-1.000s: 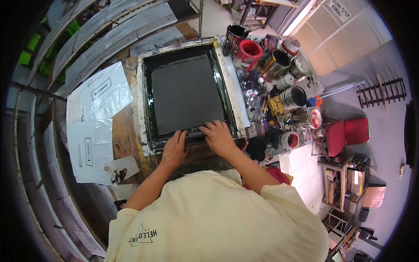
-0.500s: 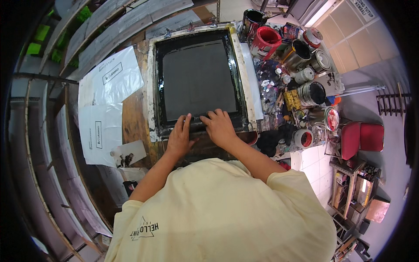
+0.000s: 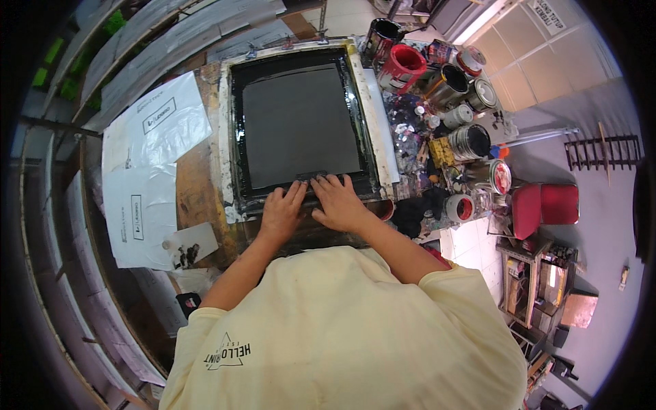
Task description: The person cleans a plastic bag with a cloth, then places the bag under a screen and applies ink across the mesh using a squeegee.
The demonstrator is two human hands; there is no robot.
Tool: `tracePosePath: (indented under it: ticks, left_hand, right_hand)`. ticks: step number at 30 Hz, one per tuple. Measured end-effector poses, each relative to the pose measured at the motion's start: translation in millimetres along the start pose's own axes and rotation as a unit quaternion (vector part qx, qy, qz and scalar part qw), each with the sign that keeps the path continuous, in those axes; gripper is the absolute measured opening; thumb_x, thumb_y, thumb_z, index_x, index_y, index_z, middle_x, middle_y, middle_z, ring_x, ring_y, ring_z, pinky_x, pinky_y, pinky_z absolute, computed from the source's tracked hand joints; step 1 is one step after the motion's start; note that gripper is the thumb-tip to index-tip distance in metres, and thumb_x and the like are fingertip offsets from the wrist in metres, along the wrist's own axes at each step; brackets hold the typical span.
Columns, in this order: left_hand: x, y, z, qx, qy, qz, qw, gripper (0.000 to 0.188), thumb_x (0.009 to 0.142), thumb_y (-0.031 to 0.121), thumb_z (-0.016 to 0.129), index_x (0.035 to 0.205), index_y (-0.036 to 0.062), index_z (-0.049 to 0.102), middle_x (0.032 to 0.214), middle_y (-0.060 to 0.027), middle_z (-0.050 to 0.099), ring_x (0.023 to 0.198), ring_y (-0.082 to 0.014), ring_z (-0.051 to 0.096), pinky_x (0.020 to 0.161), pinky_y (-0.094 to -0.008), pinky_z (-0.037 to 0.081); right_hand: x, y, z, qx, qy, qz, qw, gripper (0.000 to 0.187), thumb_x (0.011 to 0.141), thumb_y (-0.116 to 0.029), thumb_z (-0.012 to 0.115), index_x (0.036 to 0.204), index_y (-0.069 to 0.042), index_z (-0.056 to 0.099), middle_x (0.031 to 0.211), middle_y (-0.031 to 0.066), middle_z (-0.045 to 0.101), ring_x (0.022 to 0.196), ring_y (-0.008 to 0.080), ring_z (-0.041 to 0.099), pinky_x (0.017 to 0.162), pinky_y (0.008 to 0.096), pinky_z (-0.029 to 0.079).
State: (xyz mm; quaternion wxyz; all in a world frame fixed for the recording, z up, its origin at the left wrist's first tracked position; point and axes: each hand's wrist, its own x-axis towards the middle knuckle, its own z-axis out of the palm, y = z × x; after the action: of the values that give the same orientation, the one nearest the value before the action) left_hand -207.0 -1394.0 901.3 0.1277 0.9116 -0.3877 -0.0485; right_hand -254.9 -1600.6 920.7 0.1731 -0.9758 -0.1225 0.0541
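Observation:
A screen-printing frame [image 3: 224, 137] with a pale, ink-stained border lies on the worktable before me. Its mesh [image 3: 301, 123] is dark grey, with glossy black ink around the margins. At the frame's near end, my left hand [image 3: 281, 210] and my right hand [image 3: 339, 203] sit side by side on a dark, ink-coated squeegee [image 3: 307, 198]. Fingers reach over its far side, and the thumbs lie on the near side. My hands and the black ink around it hide much of the squeegee.
Ink cans crowd the right, among them a red can [image 3: 402, 68] and an open dark can [image 3: 470, 141]. White printed sheets [image 3: 140, 212] and a stained plastic scraper card [image 3: 191, 244] lie left. Drying racks [image 3: 75, 205] stand beyond them. A red chair [image 3: 547, 205] is farther right.
The whole view has shifted slightly, so the frame appears farther left. Both hands stay at the near end, a little farther right along the frame and closer together.

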Motion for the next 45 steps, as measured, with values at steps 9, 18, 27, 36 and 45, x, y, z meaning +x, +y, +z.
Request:
tracePosePath:
  ticks: [9,18,27,36,45]
  left_hand:
    - [12.7,11.2,-8.2,0.008,-0.038,-0.017,0.999,0.092,0.071,0.026,0.090,0.151,0.0118,0.047,0.142,-0.0096,0.056,0.122,-0.0327,0.054,0.103,-0.0467,0.043]
    - [14.1,15.4,-3.0,0.006,-0.032,-0.031,0.999,0.087,0.072,0.023,0.091,0.148,0.0109,0.050,0.142,-0.0130,0.057,0.126,-0.0364,0.053,0.109,-0.0503,0.041]
    - [15.7,20.7,-5.4,0.026,-0.030,-0.024,0.999,0.088,0.069,0.021,0.092,0.146,0.0088,0.051,0.140,-0.0137,0.057,0.125,-0.0370,0.054,0.107,-0.0501,0.041]
    - [17.1,18.8,-3.0,0.021,-0.027,-0.030,0.999,0.086,0.070,0.022,0.092,0.145,0.0092,0.052,0.140,-0.0142,0.058,0.124,-0.0374,0.055,0.106,-0.0502,0.043]
    - [16.3,12.3,-5.5,0.021,-0.023,-0.011,0.999,0.086,0.071,0.025,0.090,0.146,0.0093,0.052,0.140,-0.0126,0.059,0.120,-0.0345,0.056,0.104,-0.0481,0.044]
  right_hand:
    - [-120.4,52.6,-32.2,0.131,0.253,0.217,0.934,0.051,0.082,-0.022,0.075,0.129,-0.006,0.065,0.129,0.0151,0.064,0.125,0.0364,0.055,0.110,0.0526,0.036]
    - [-278.6,176.3,-36.9,0.002,0.492,0.509,0.706,0.023,0.090,-0.005,0.068,0.112,-0.002,0.074,0.095,0.0124,0.072,0.072,0.0216,0.064,0.074,0.0374,0.054]
    - [-240.0,186.1,-9.9,-0.064,0.230,0.490,0.838,0.032,0.089,-0.023,0.074,0.119,-0.012,0.075,0.105,0.0106,0.077,0.095,0.0293,0.068,0.088,0.0480,0.047]
    - [-170.2,192.5,-14.4,-0.113,0.034,0.574,0.810,0.028,0.090,-0.032,0.067,0.111,-0.016,0.077,0.104,0.0066,0.077,0.108,0.0265,0.068,0.095,0.0507,0.041]
    - [-225.9,239.7,35.4,0.059,0.268,0.562,0.780,0.030,0.083,-0.021,0.075,0.108,-0.005,0.080,0.102,0.0209,0.077,0.097,0.0371,0.075,0.090,0.0433,0.057]
